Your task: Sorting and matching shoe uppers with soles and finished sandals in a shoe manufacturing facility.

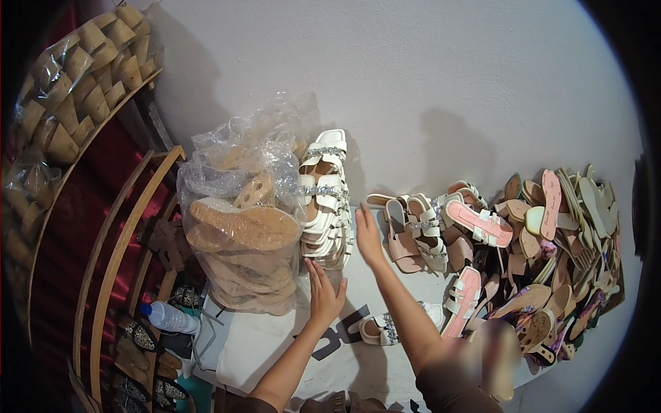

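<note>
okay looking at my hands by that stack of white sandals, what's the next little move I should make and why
Probably ease the right hand forward to steady the stack of white sandals. It hovers open just beside the stack, which stands tall against the clear bag of soles, while the left hand lies open and empty on the white sheet.

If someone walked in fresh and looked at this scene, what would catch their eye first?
Most likely the big clear plastic bag stuffed with tan cork soles, left of centre against the pale wall, with a leaning stack of white strappy sandals right beside it. Next, the sprawling heap of pink and beige sandals and loose insoles at the right. Between them the left hand and right hand reach open toward the white stack.
</note>
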`<state>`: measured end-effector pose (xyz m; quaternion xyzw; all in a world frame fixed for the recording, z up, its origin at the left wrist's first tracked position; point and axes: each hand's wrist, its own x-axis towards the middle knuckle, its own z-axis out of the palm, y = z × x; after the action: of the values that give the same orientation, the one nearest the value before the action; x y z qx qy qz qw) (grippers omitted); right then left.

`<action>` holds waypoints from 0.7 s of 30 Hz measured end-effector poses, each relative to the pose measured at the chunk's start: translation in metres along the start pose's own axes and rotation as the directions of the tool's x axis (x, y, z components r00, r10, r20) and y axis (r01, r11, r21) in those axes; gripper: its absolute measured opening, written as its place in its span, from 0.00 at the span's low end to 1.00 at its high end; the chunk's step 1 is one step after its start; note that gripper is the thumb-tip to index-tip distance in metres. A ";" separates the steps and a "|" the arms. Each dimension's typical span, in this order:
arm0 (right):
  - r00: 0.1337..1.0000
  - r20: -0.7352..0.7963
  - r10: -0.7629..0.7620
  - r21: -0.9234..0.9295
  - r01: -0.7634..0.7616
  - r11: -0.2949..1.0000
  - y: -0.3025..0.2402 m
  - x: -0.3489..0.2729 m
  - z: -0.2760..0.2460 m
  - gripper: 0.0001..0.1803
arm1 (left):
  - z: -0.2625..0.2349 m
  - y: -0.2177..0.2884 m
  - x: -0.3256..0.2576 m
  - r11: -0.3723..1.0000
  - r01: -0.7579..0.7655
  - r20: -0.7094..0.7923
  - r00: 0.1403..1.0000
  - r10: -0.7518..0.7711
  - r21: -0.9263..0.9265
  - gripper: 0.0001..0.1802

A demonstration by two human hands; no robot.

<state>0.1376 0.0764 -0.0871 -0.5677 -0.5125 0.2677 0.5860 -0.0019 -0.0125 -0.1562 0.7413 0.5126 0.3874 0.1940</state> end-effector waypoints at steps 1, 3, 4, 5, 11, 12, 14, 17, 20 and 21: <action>1.000 -0.001 -0.005 -0.002 0.005 1.000 0.004 -0.011 0.002 0.29 | 0.005 -0.003 0.006 1.000 0.004 -0.012 1.000 -0.004 0.004 0.46; 0.999 0.042 0.014 0.124 -0.019 0.992 0.013 -0.032 0.008 0.29 | 0.017 -0.009 0.016 0.998 0.011 -0.036 0.999 -0.009 0.060 0.45; 0.999 0.035 0.014 0.119 -0.019 0.993 0.022 -0.039 0.009 0.29 | 0.022 -0.009 0.021 0.993 0.024 -0.054 0.998 -0.018 0.116 0.45; 0.995 0.063 0.080 0.134 -0.088 0.987 0.030 -0.043 0.011 0.29 | 0.028 -0.009 0.023 0.994 0.019 -0.050 0.999 -0.014 0.112 0.45; 0.980 0.152 0.126 0.188 -0.153 0.970 0.046 -0.051 0.009 0.30 | 0.037 -0.006 0.032 0.997 0.036 -0.124 0.992 -0.028 0.062 0.44; 0.980 0.153 0.128 0.189 -0.157 0.969 0.045 -0.049 0.009 0.30 | 0.036 -0.008 0.035 0.996 0.034 -0.119 0.993 -0.025 0.079 0.44; 0.980 0.170 0.102 0.227 -0.140 0.964 0.044 -0.046 0.010 0.29 | 0.036 -0.009 0.039 0.995 0.036 -0.113 0.993 -0.025 0.096 0.44; 0.973 0.201 0.110 0.268 -0.163 0.950 0.039 -0.046 0.014 0.29 | 0.036 -0.011 0.042 0.990 0.012 -0.148 0.989 0.009 0.140 0.44; 0.963 0.243 0.116 0.195 -0.166 0.967 0.050 -0.052 0.013 0.28 | 0.035 -0.011 0.038 0.989 -0.006 -0.107 0.994 0.022 0.151 0.46; 0.963 0.247 0.113 0.198 -0.164 0.966 0.045 -0.057 0.012 0.28 | 0.029 -0.013 0.037 0.986 0.011 -0.063 0.998 -0.001 0.168 0.46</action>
<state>0.1194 0.0396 -0.1487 -0.4999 -0.5043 0.4272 0.5597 0.0192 0.0292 -0.1694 0.7410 0.5514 0.3652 0.1158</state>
